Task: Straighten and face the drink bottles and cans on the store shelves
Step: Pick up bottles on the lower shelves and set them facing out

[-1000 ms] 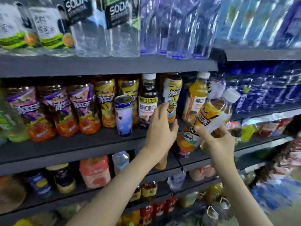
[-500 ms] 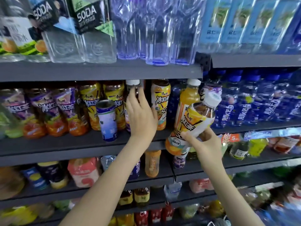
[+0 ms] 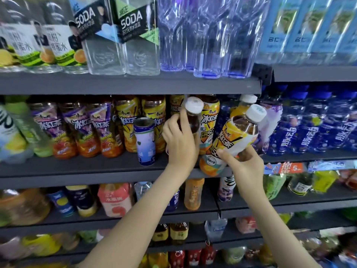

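Observation:
My left hand [image 3: 180, 141] grips a dark bottle with a white cap [image 3: 192, 113] on the middle shelf [image 3: 96, 171], and the bottle tilts to the right out of the row. My right hand [image 3: 244, 164] holds a yellow iced-tea bottle with a white cap [image 3: 234, 140] by its lower part, tilted in front of the shelf edge. A blue and white can [image 3: 145, 141] stands alone at the front, left of my left hand. Yellow iced-tea bottles [image 3: 128, 122] and purple-labelled tea bottles [image 3: 77, 128] fill the row behind it.
Clear soda and water bottles [image 3: 123, 35] stand on the upper shelf. Blue bottles [image 3: 309, 124] fill the middle shelf to the right, above a price tag strip [image 3: 284, 168]. Lower shelves hold mixed juices and small bottles [image 3: 114, 200].
My left hand closed round the dark white-capped bottle and tipped it forward out of the row. My right hand kept the yellow tea bottle at about the same spot.

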`<act>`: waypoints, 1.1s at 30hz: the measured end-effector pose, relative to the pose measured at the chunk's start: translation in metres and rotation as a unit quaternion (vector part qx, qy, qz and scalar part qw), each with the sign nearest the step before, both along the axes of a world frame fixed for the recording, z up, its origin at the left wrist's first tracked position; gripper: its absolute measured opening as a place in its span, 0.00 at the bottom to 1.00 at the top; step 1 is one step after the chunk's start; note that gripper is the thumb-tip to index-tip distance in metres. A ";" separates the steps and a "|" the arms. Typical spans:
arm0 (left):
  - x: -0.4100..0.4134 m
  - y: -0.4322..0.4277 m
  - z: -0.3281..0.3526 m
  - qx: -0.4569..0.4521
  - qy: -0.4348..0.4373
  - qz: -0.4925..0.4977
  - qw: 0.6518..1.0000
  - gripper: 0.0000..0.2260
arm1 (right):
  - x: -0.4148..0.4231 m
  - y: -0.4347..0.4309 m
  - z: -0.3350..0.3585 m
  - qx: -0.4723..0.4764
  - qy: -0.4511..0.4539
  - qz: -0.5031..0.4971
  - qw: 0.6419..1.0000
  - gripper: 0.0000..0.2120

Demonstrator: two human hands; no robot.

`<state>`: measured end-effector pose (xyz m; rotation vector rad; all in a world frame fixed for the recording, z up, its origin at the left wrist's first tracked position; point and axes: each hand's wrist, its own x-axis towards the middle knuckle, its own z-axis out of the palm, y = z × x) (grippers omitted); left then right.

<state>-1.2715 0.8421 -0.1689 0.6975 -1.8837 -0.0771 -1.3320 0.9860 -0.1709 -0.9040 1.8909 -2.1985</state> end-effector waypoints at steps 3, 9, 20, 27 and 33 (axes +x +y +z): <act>0.008 0.005 -0.006 0.037 0.008 -0.093 0.995 0.34 | 0.001 -0.005 -0.001 0.001 -0.004 -0.011 1.000 0.12; 0.051 0.015 -0.004 0.145 0.078 -0.179 0.970 0.34 | 0.005 -0.021 -0.001 0.038 0.015 0.000 0.999 0.10; 0.148 0.001 0.033 0.277 0.109 -0.170 0.939 0.30 | 0.018 -0.116 0.011 0.221 0.139 0.020 0.965 0.29; 0.180 -0.036 0.045 0.357 0.130 -0.182 0.907 0.29 | 0.035 -0.132 -0.009 0.249 0.206 -0.064 0.944 0.41; 0.198 -0.051 0.049 0.366 0.101 -0.208 0.901 0.27 | 0.037 -0.143 -0.006 0.290 0.163 -0.070 0.940 0.31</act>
